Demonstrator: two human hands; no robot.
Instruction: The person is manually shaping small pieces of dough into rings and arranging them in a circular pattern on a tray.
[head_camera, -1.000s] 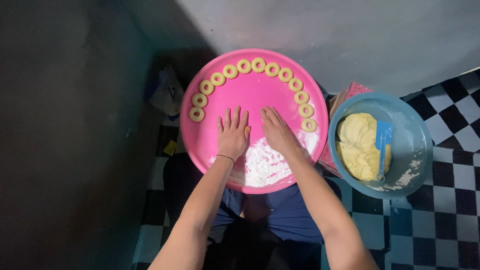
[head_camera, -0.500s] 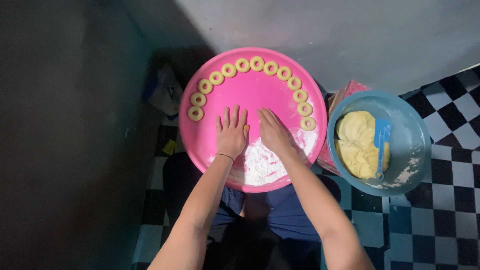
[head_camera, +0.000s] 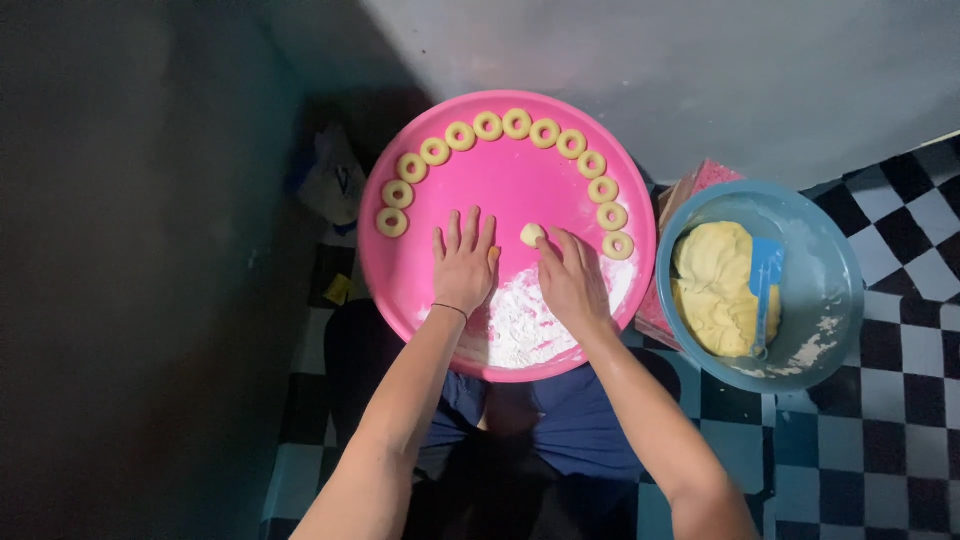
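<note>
The round pink tray (head_camera: 400, 290) on the person's lap serves as the landmark. Along its far rim, from the left edge over the top to the right, runs an arc of small dough rings (head_camera: 488, 126), each with a hole, lying close to one another but mostly apart.

Left of the tray's centre, the left hand (head_camera: 464, 268) lies flat on the bare pink surface, fingers spread, gripping nothing; a thin dark band circles its wrist. Just right of it, near the tray's middle, sits a small dough ball (head_camera: 532, 234), with the fingertips of the right hand (head_camera: 572, 285) touching its near side. That hand is flat and open too, fingers together, pressing rather than pinching. At the tray's near edge, under and between both wrists, is a patch of white flour (head_camera: 520, 328).

Right of the tray, touching or nearly touching its rim, stands a blue bowl (head_camera: 830, 300) with a mass of yellow dough (head_camera: 712, 290) and a blue scraper (head_camera: 765, 275) leaning inside.

The ball sits on bare, unfloured pink, so it may stick or smear when rolled. A long push could also drive it into the rings at the tray's right edge and dent them. The tray, balanced on the lap, could tip under uneven pressure.
</note>
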